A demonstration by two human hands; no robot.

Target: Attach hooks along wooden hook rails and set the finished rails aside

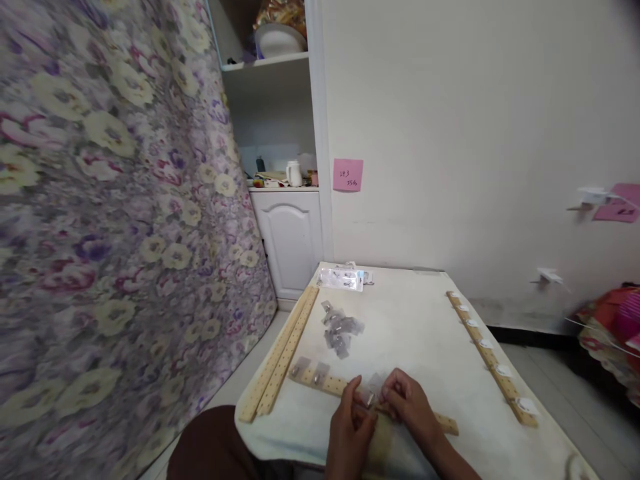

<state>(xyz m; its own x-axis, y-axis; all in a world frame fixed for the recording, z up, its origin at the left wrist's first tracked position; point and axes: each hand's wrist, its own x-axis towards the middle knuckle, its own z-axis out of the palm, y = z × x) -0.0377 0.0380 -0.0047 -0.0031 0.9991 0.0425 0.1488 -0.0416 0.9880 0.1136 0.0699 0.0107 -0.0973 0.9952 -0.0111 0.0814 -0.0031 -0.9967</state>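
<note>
My left hand point(349, 427) and my right hand point(409, 401) meet near the table's front edge. Between them is a small clear plastic packet point(374, 387) with a shiny metal piece in it; both sets of fingers are closed on it. Under the hands lies a wooden strip with holes point(333, 385), partly covered by my fingers. Two similar packets, one of them a clear packet point(321, 375), rest on the strip's left end. Beyond them is a loose pile of clear packets point(341, 328).
Two more perforated wooden strips point(283, 357) lie along the table's left side. On the right, a wooden strip point(487, 353) carries several white pieces. A clear blister package point(341, 279) sits at the far edge of the table point(400, 320). A floral curtain point(125, 200) hangs at left.
</note>
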